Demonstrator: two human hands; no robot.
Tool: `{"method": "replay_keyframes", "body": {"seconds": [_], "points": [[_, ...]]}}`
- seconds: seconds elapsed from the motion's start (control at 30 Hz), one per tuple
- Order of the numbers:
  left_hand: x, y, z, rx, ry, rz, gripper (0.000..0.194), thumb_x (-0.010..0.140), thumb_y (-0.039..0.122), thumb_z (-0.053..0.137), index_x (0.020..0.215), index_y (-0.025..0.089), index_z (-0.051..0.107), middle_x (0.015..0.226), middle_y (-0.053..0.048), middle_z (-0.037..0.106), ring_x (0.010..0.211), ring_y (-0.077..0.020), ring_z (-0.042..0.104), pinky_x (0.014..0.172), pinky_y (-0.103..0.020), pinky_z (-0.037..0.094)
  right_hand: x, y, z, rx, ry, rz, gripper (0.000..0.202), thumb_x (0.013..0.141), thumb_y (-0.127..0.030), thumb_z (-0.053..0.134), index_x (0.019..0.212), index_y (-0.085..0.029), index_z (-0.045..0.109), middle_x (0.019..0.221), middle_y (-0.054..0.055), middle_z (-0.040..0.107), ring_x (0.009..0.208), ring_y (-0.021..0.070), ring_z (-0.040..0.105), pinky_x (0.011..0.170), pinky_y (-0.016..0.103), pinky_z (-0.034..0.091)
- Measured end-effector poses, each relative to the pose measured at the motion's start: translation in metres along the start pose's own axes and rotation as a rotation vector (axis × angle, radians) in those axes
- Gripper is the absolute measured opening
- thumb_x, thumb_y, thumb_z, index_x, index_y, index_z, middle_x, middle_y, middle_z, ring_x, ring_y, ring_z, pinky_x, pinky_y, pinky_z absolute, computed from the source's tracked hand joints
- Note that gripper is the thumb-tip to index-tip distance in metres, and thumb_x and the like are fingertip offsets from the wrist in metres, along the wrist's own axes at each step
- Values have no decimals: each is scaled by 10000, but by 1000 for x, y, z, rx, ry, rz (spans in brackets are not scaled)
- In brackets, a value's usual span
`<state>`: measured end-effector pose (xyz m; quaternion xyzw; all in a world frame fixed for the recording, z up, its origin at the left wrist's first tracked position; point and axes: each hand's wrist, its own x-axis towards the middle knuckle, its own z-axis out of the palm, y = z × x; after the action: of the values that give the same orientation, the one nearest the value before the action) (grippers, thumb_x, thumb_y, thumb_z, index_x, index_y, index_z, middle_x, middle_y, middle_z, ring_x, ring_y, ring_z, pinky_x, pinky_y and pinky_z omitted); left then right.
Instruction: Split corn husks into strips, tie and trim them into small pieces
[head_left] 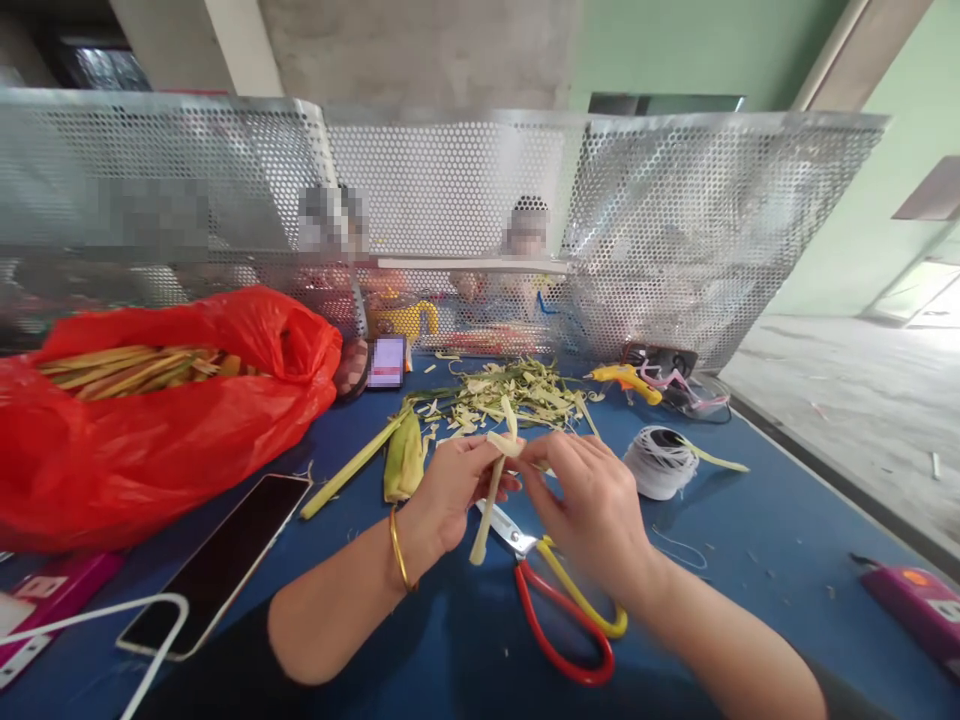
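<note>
Between my two hands is a pale strip of plant leaf (489, 510), folded or knotted near its top, with one end hanging down. My left hand (455, 487) pinches it from the left between thumb and fingers. From the right, my right hand (589, 492) grips the folded part with its fingertips. Scissors (564, 610) with one red and one yellow handle lie on the table under my hands, their blades partly covered. Beyond my fingers spreads a heap of green and cream leaf scraps (517, 392). A green husk piece (403, 458) lies left of my left hand.
At left stands a red plastic bag (225, 420) of dried strips, with a phone (217, 565) before it. A ball of white string (660, 462), a yellow glue gun (626, 380) and a purple box (911, 610) lie right. A perforated metal screen (457, 190) borders the back; people sit behind.
</note>
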<state>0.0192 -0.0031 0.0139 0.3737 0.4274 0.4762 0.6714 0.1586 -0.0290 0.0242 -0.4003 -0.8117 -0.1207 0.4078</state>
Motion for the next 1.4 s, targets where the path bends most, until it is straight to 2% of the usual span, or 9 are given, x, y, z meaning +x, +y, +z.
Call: {"method": "replay_keyframes", "body": {"seconds": [0.2, 0.4, 0.57, 0.77, 0.93, 1.0, 1.13, 1.27, 1.4], "points": [[-4, 5, 2, -103, -76, 18, 197, 572, 251, 716, 726, 127, 706, 632, -26, 655, 573, -117, 572, 576, -220, 453, -2, 3, 5, -71, 101, -54, 125, 894, -150, 500, 812, -190, 586, 824, 49, 666, 772, 166, 594, 704, 289, 409], [-8, 9, 1, -164, -144, 41, 227, 572, 293, 704, 728, 129, 705, 664, -45, 668, 667, -170, 618, 618, -270, 477, -3, 7, 8, -90, 131, -102, 191, 900, -105, 450, 816, -191, 598, 785, 34, 676, 718, 150, 592, 708, 291, 396], [-9, 9, 4, -153, -84, 29, 295, 539, 356, 800, 680, 127, 680, 641, -28, 648, 623, -128, 578, 628, -251, 473, -6, 9, 11, -167, 101, -225, 217, 911, -99, 427, 889, -187, 624, 857, 35, 706, 753, 147, 602, 750, 307, 387], [-6, 7, 2, -145, -52, 79, 277, 548, 348, 801, 679, 131, 688, 668, -38, 674, 649, -132, 598, 651, -242, 452, -11, 12, 21, -285, 65, -386, 228, 895, -107, 468, 1026, -193, 635, 977, 68, 688, 981, 186, 603, 900, 353, 402], [-6, 7, 1, -126, -60, 93, 256, 542, 343, 797, 669, 141, 704, 690, -51, 697, 666, -141, 614, 667, -245, 450, -15, 12, 26, -256, -20, -529, 167, 885, -129, 492, 902, -207, 639, 939, 42, 684, 965, 176, 608, 941, 352, 405], [-7, 7, 1, -112, -44, 97, 263, 527, 338, 803, 681, 149, 708, 685, -41, 695, 660, -138, 610, 655, -239, 448, -14, 11, 24, -150, 36, -407, 183, 887, -123, 481, 880, -226, 632, 888, 29, 683, 906, 168, 617, 910, 356, 418], [-9, 7, 3, -61, -49, 97, 286, 539, 340, 796, 726, 137, 720, 730, -54, 701, 686, -151, 606, 675, -255, 465, -4, 11, 17, 207, 153, 58, 158, 894, -171, 484, 794, -222, 595, 849, 40, 664, 833, 172, 620, 778, 336, 459], [-10, 6, 3, 1, -104, 100, 262, 615, 341, 751, 763, 126, 731, 722, -70, 702, 702, -169, 615, 734, -285, 471, 2, 17, 15, 479, -17, 501, 217, 886, -315, 489, 699, -210, 525, 668, 18, 605, 613, 152, 565, 569, 272, 440], [-7, 3, 2, 49, -130, 138, 236, 621, 326, 756, 787, 160, 737, 775, -51, 710, 744, -173, 612, 775, -300, 467, 1, 22, 20, 501, -123, 653, 251, 849, -407, 488, 695, -209, 501, 582, -13, 530, 535, 133, 466, 524, 259, 378]]}}
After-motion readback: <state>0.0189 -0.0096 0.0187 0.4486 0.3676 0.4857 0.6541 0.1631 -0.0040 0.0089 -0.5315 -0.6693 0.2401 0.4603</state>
